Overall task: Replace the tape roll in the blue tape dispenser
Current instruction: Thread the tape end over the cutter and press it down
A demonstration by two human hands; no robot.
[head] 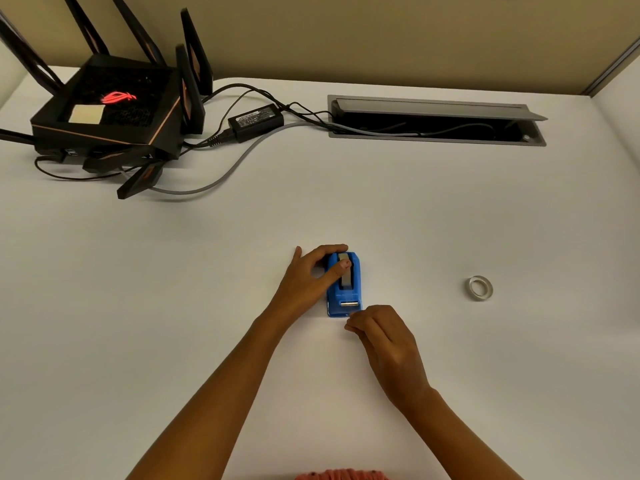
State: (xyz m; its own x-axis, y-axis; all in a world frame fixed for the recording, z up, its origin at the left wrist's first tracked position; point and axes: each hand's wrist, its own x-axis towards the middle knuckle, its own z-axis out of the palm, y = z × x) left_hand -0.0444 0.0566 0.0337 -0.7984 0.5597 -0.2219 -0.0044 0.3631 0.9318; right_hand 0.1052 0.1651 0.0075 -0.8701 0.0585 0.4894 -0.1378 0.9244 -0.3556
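Note:
The blue tape dispenser [344,296] stands on the white desk [207,271] in the middle of the head view, with a grey tape roll [345,277] seated in it. My left hand [310,277] grips the dispenser's far end, thumb resting on the roll. Just below the cutter end, my right hand [384,337] has its fingertips pinched together, apparently on the tape's loose end, which is too thin to make out. A second, thin tape roll [479,288] lies flat on the desk to the right, apart from both hands.
A black router [110,109] with tall antennas sits at the back left, its power brick [255,121] and cables trailing across the desk. An open grey cable hatch [436,121] is set into the desk at the back right. A beige partition wall stands behind.

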